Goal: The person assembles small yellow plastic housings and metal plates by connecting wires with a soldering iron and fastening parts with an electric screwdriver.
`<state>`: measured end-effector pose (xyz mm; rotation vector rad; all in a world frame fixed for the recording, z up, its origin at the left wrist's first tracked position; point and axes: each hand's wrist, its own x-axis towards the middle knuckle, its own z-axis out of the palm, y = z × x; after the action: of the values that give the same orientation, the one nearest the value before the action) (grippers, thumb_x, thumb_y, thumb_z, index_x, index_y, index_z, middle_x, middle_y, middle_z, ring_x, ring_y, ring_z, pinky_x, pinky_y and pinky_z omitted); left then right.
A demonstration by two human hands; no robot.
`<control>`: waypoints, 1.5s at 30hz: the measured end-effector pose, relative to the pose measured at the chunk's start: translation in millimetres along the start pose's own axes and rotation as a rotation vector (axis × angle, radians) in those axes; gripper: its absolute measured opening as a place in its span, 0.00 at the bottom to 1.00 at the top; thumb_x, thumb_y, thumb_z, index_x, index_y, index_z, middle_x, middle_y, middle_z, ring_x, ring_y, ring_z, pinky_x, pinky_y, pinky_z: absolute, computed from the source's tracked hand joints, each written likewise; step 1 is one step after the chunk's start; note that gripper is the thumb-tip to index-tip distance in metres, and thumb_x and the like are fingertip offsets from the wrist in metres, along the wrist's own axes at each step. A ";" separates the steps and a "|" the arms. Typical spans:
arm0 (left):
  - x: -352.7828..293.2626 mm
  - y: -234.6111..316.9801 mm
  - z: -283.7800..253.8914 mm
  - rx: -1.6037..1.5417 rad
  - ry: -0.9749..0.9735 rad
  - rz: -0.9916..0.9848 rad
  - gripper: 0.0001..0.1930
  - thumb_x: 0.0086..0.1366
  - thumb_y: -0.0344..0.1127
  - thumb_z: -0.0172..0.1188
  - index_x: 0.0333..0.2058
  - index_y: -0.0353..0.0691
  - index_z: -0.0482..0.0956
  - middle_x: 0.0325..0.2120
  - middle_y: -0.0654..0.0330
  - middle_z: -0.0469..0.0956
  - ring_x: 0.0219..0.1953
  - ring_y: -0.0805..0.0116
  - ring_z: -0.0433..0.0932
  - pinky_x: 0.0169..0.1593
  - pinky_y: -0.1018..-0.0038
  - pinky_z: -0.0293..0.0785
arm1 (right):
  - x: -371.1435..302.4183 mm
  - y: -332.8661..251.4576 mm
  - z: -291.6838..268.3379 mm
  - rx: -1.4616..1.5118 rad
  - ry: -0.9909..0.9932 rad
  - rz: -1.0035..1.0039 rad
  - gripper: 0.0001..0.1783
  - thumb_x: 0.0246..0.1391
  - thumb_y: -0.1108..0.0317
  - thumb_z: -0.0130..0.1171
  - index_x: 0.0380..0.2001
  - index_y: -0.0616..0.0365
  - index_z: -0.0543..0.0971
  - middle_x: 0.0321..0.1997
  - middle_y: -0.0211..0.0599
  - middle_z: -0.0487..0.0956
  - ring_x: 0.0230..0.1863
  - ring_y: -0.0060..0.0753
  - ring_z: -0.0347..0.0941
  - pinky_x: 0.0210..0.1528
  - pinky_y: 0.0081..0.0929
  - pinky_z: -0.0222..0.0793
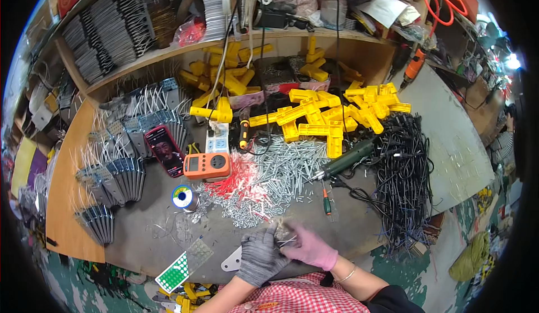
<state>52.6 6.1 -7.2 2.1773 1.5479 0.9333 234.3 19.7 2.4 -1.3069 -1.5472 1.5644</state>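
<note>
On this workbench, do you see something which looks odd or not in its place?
The left hand wears a grey glove, the right hand a pink glove, so they do not match. Loose screws lie in an open heap on the workbench, not in a container, which looks spilled, though perhaps deliberate.

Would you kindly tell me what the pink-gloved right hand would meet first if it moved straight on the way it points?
Probably the grey-gloved left hand, close by on its left; whether any gap in depth separates the right hand from it is unclear.
</note>
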 end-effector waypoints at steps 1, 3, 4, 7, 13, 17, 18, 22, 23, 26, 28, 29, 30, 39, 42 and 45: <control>-0.9 -1.7 -1.5 -0.004 -0.003 0.012 0.36 0.48 0.53 0.69 0.53 0.37 0.74 0.42 0.54 0.78 0.44 0.52 0.77 0.51 0.50 0.66 | 0.1 -2.4 -2.4 0.000 0.013 -0.002 0.39 0.56 0.56 0.67 0.65 0.63 0.67 0.35 0.42 0.83 0.33 0.27 0.78 0.41 0.26 0.76; -4.2 -4.5 -5.2 0.066 -0.098 0.147 0.30 0.43 0.44 0.73 0.45 0.37 0.77 0.39 0.50 0.78 0.40 0.46 0.78 0.48 0.54 0.72 | 4.8 -11.0 -10.0 -0.119 -0.116 -0.046 0.26 0.58 0.56 0.66 0.54 0.61 0.79 0.36 0.40 0.85 0.33 0.28 0.80 0.39 0.28 0.76; -4.3 -7.9 0.4 -0.026 -0.041 0.120 0.26 0.45 0.42 0.71 0.42 0.37 0.78 0.41 0.48 0.78 0.42 0.46 0.78 0.49 0.53 0.73 | 8.9 -18.5 -15.9 -0.188 -0.168 0.139 0.18 0.59 0.56 0.65 0.43 0.60 0.85 0.34 0.40 0.85 0.33 0.30 0.81 0.41 0.28 0.76; -3.0 -5.7 -7.9 0.126 -0.139 0.065 0.22 0.47 0.42 0.69 0.40 0.36 0.79 0.42 0.47 0.78 0.44 0.46 0.77 0.51 0.53 0.72 | 31.9 -32.3 -50.0 -0.309 -0.258 -0.013 0.18 0.58 0.56 0.64 0.42 0.59 0.85 0.34 0.45 0.85 0.34 0.36 0.83 0.41 0.32 0.77; -15.3 2.2 -11.1 0.345 -0.220 0.065 0.22 0.53 0.49 0.68 0.43 0.41 0.80 0.48 0.49 0.77 0.49 0.51 0.76 0.54 0.55 0.71 | 147.2 -54.5 -155.3 -1.054 0.810 -0.478 0.24 0.49 0.67 0.64 0.53 0.52 0.76 0.53 0.41 0.77 0.55 0.53 0.71 0.58 0.46 0.69; -23.9 -14.4 -5.1 0.182 -0.184 0.086 0.28 0.55 0.49 0.67 0.53 0.44 0.77 0.50 0.49 0.77 0.50 0.50 0.76 0.52 0.52 0.70 | 216.5 -25.1 -186.3 -1.219 0.700 -0.428 0.21 0.49 0.69 0.63 0.49 0.50 0.79 0.50 0.40 0.77 0.52 0.52 0.71 0.56 0.44 0.71; -25.9 -13.0 -4.9 0.152 -0.133 0.094 0.30 0.51 0.47 0.71 0.52 0.43 0.76 0.48 0.50 0.76 0.49 0.49 0.76 0.51 0.52 0.70 | 219.5 -29.7 -181.6 -1.105 0.710 -0.507 0.16 0.51 0.68 0.62 0.45 0.51 0.81 0.49 0.41 0.78 0.51 0.52 0.72 0.55 0.43 0.71; -21.9 -10.9 -3.4 0.108 -0.076 0.127 0.31 0.46 0.43 0.75 0.50 0.42 0.76 0.45 0.51 0.77 0.46 0.49 0.76 0.50 0.51 0.70 | 240.4 -44.9 -215.6 -0.818 0.785 -0.695 0.09 0.54 0.67 0.60 0.38 0.54 0.81 0.44 0.45 0.78 0.48 0.53 0.74 0.53 0.43 0.73; -20.5 -10.2 -1.6 0.097 -0.090 0.122 0.31 0.46 0.43 0.75 0.50 0.42 0.76 0.45 0.51 0.76 0.46 0.49 0.76 0.50 0.51 0.70 | 237.8 -48.0 -236.8 -0.968 0.927 -0.609 0.09 0.53 0.67 0.60 0.38 0.55 0.81 0.45 0.45 0.79 0.48 0.52 0.74 0.51 0.43 0.74; -18.7 -14.3 -4.8 0.128 -0.056 0.137 0.30 0.45 0.42 0.75 0.49 0.43 0.77 0.44 0.51 0.77 0.45 0.49 0.76 0.49 0.52 0.71 | 220.4 -66.8 -262.4 -1.382 1.098 -0.118 0.10 0.52 0.67 0.60 0.38 0.54 0.82 0.44 0.42 0.80 0.49 0.46 0.76 0.50 0.39 0.75; -17.9 -14.9 -2.3 0.137 -0.018 0.167 0.30 0.44 0.42 0.75 0.47 0.43 0.78 0.43 0.51 0.77 0.44 0.48 0.77 0.47 0.52 0.72 | 204.4 -54.3 -285.1 -1.532 1.029 0.094 0.09 0.53 0.67 0.60 0.37 0.53 0.84 0.44 0.40 0.82 0.50 0.44 0.77 0.50 0.36 0.75; -16.3 -14.3 -2.0 0.131 -0.016 0.171 0.30 0.44 0.42 0.75 0.47 0.43 0.78 0.43 0.51 0.77 0.44 0.48 0.77 0.47 0.52 0.72 | 200.3 -47.2 -297.3 -1.591 0.933 0.186 0.09 0.53 0.67 0.60 0.37 0.52 0.85 0.44 0.39 0.83 0.50 0.43 0.77 0.50 0.35 0.75; -15.9 -12.8 -2.7 0.124 -0.024 0.155 0.30 0.44 0.42 0.75 0.47 0.42 0.78 0.43 0.51 0.77 0.44 0.48 0.77 0.47 0.52 0.72 | 194.7 -51.0 -299.0 -1.554 0.884 0.187 0.10 0.55 0.67 0.59 0.37 0.54 0.86 0.44 0.41 0.83 0.51 0.49 0.77 0.53 0.38 0.75; -18.2 -22.2 -2.5 0.114 -0.047 0.175 0.30 0.44 0.44 0.75 0.47 0.44 0.79 0.44 0.51 0.77 0.44 0.48 0.78 0.48 0.52 0.73 | 244.1 -75.0 -315.9 -1.436 0.939 0.088 0.15 0.57 0.68 0.57 0.49 0.54 0.81 0.64 0.46 0.71 0.62 0.55 0.69 0.59 0.43 0.72; -23.5 -30.6 4.6 0.146 -0.043 0.206 0.31 0.44 0.47 0.75 0.48 0.45 0.79 0.45 0.52 0.78 0.46 0.48 0.78 0.49 0.51 0.72 | 253.1 -73.0 -321.0 -1.496 1.030 0.417 0.15 0.60 0.66 0.56 0.49 0.48 0.82 0.60 0.37 0.71 0.60 0.49 0.72 0.56 0.50 0.74; -25.0 -35.8 11.6 0.147 -0.038 0.239 0.32 0.43 0.50 0.76 0.48 0.46 0.79 0.46 0.52 0.77 0.47 0.48 0.77 0.51 0.51 0.72 | 254.9 -72.0 -326.6 -1.401 0.874 0.239 0.15 0.61 0.66 0.55 0.48 0.44 0.83 0.58 0.37 0.71 0.58 0.49 0.74 0.51 0.50 0.77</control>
<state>29.5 -2.5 -45.0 2.5118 1.4007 0.8639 422.6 391.4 59.0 -2.4217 -1.7958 -0.3847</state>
